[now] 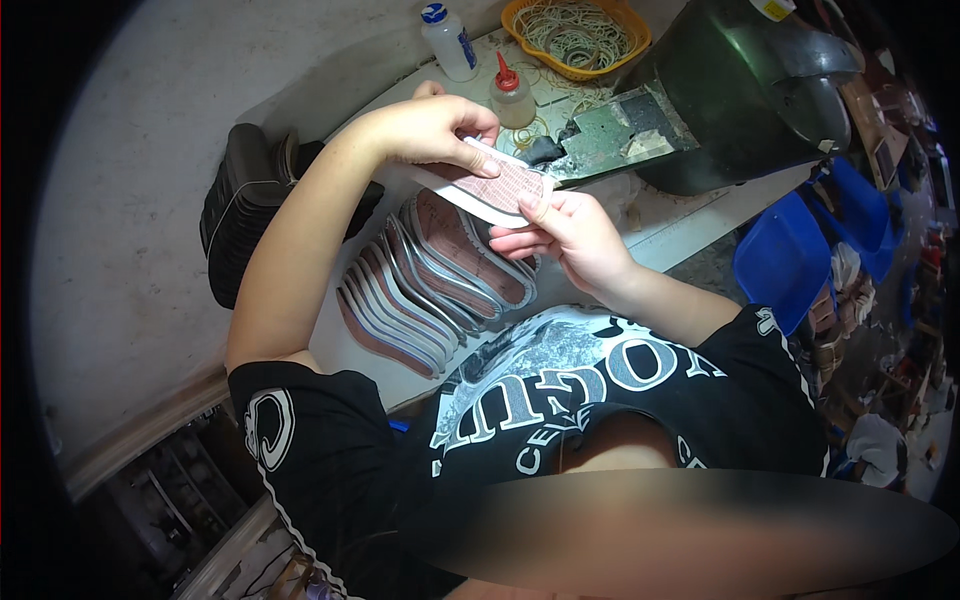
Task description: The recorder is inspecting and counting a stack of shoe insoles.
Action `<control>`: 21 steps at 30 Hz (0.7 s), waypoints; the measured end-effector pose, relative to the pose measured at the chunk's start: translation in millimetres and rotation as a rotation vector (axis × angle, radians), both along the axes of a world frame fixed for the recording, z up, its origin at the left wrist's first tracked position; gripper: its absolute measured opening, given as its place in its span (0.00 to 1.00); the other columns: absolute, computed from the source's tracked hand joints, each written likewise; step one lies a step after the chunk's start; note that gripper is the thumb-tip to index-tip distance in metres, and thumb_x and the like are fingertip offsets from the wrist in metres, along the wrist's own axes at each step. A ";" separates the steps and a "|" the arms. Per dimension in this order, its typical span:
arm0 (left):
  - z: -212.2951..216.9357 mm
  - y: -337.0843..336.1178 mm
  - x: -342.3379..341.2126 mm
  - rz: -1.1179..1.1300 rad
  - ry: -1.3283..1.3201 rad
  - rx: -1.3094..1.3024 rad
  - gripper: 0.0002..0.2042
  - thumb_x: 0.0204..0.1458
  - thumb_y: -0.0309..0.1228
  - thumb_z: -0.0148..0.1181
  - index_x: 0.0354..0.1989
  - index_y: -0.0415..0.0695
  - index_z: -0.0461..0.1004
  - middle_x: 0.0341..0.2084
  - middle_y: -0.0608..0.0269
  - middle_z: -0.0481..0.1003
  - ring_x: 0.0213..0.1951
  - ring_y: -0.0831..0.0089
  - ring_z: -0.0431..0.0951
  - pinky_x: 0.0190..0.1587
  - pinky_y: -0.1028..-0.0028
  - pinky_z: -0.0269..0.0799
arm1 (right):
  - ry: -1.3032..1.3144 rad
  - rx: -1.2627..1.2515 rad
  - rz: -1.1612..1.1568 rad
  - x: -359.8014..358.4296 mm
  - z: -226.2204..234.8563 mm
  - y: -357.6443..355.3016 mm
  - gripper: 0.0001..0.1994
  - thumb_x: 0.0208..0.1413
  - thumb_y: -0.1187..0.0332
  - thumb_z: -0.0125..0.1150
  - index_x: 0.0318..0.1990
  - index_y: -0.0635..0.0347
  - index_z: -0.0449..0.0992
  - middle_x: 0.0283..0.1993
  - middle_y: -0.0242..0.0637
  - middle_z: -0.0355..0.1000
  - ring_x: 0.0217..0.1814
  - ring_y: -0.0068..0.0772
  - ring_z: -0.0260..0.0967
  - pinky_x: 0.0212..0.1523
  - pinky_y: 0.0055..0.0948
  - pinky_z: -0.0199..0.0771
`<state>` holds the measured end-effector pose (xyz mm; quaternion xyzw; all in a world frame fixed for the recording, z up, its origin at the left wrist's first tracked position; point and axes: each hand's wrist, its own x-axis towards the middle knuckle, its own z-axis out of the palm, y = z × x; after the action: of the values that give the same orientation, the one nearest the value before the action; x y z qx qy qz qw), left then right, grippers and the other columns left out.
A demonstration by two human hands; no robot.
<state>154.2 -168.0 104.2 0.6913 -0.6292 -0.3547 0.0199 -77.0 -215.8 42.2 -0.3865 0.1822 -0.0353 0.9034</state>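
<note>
Both my hands grip a shoe insole [507, 186] with a reddish-brown patterned face and a white rim. My left hand [435, 132] pinches its far left end, thumb lying on the patterned face. At the other end my right hand [580, 238] clasps the edge between thumb and fingers. Just below, a leaning row of similar insoles [395, 305], brown with pale edges, rests on the worktable [385, 385]. Part of that row is hidden behind my right fingers. To the left of the row stands a bundle of black soles [238, 215], partly covered by my left forearm.
Beyond my hands are a red-tipped squeeze bottle [513, 100], a blue-capped clear bottle [450, 45] and a yellow basket [577, 70] of rubber bands. A dark green machine [745, 100] takes up the far right. Blue plastic chairs [785, 250] stand beyond the table's right edge.
</note>
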 end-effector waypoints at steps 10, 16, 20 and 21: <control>12.8 31.1 -27.1 0.175 -0.014 0.016 0.15 0.52 0.44 0.58 0.35 0.43 0.73 0.26 0.60 0.74 0.34 0.70 0.69 0.38 0.70 0.66 | -0.004 0.077 0.055 0.2 4.1 -9.0 0.18 0.63 0.62 0.47 0.47 0.74 0.67 0.41 0.51 0.73 0.40 0.37 0.77 0.41 0.30 0.80; 13.9 40.4 -45.9 0.282 0.075 0.096 0.17 0.55 0.44 0.54 0.39 0.40 0.73 0.28 0.57 0.75 0.31 0.69 0.73 0.37 0.70 0.68 | 0.018 0.038 0.075 1.5 2.2 -16.1 0.19 0.63 0.61 0.47 0.49 0.72 0.67 0.42 0.48 0.73 0.39 0.35 0.77 0.37 0.26 0.81; 15.3 43.0 -58.4 0.389 0.124 0.146 0.17 0.57 0.41 0.52 0.36 0.36 0.72 0.24 0.63 0.73 0.28 0.77 0.69 0.35 0.74 0.67 | 0.030 -0.028 0.078 2.7 5.2 -21.1 0.20 0.63 0.59 0.47 0.48 0.71 0.69 0.42 0.47 0.74 0.36 0.32 0.77 0.35 0.24 0.81; 12.2 46.4 -59.6 0.395 0.124 0.150 0.17 0.57 0.41 0.52 0.36 0.36 0.72 0.24 0.63 0.73 0.28 0.77 0.69 0.35 0.74 0.67 | 0.030 -0.024 0.083 1.0 6.7 -18.8 0.20 0.63 0.59 0.47 0.48 0.71 0.69 0.42 0.47 0.74 0.36 0.32 0.77 0.35 0.24 0.81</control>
<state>94.6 -121.6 116.5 0.7774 -0.4511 -0.4316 0.0759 -76.0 -234.6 48.8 -0.4051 0.1790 0.0058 0.8965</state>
